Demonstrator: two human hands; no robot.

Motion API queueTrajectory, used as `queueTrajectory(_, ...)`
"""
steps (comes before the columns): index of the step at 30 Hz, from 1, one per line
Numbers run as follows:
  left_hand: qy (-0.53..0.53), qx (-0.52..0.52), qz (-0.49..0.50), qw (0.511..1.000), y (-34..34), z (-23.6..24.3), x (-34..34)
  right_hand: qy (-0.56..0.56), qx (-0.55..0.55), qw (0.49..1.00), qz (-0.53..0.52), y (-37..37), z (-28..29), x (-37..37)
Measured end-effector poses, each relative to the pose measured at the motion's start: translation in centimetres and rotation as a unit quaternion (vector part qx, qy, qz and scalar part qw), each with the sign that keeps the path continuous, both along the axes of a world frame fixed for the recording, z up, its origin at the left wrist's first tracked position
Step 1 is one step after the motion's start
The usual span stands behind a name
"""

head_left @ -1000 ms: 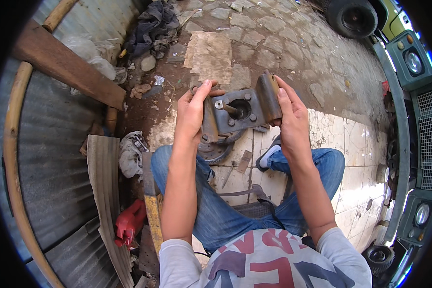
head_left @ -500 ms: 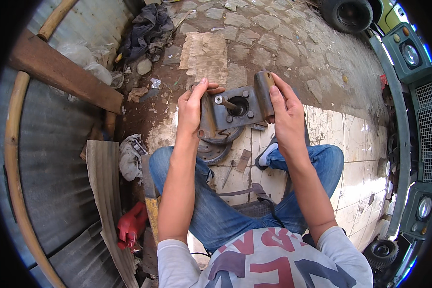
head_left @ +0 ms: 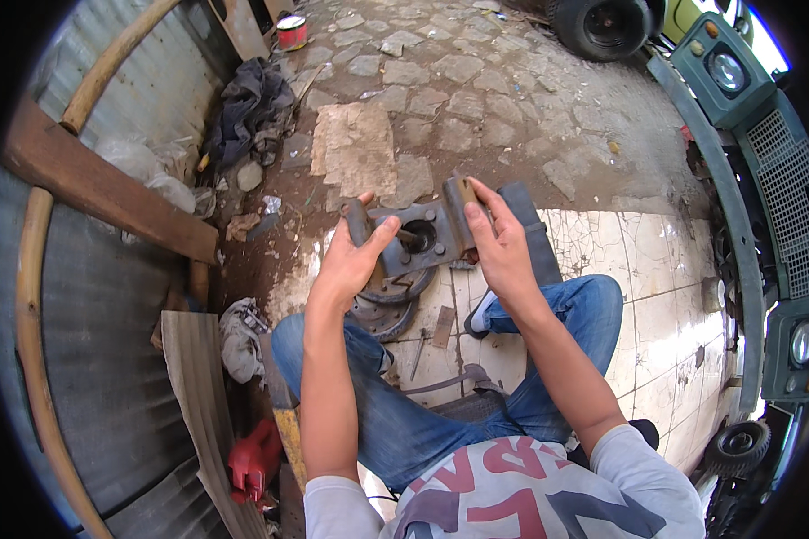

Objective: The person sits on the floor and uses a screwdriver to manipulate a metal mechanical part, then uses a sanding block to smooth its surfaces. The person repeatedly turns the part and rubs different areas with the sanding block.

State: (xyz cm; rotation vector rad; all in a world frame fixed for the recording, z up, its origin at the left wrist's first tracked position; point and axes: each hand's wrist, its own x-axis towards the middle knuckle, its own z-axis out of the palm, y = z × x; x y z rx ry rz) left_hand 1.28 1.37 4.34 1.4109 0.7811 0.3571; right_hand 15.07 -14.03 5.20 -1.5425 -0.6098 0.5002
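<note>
Clearly, both hands (head_left: 346,268) (head_left: 505,256) grip a metal bracket (head_left: 413,259), while a red tin (head_left: 292,37) stands beyond, contents unclear.

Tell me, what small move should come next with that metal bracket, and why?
Perhaps tilt the metal bracket slightly to see into its round opening, which looks dark inside; the left hand and right hand hold opposite ends, so a small turn should be steady.
</note>
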Motion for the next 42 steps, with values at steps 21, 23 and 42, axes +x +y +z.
queueTrajectory(21, 0.000, 0.007, -0.051, 0.999, 1.5, -0.6, -0.7, -0.263, -0.130, 0.955, 0.039, -4.2, 1.3, 1.3)
queueTrajectory(23, -0.007, -0.001, -0.036, 0.999, 1.8, -0.7, -0.7, -0.272, -0.086, 0.958, 0.041, -3.5, 1.0, 0.9)
queueTrajectory(42, -0.047, -0.006, -0.054, 0.997, 2.9, -0.7, -2.9, -0.320, -0.163, 0.927, 0.105, -3.2, 1.8, 1.1)
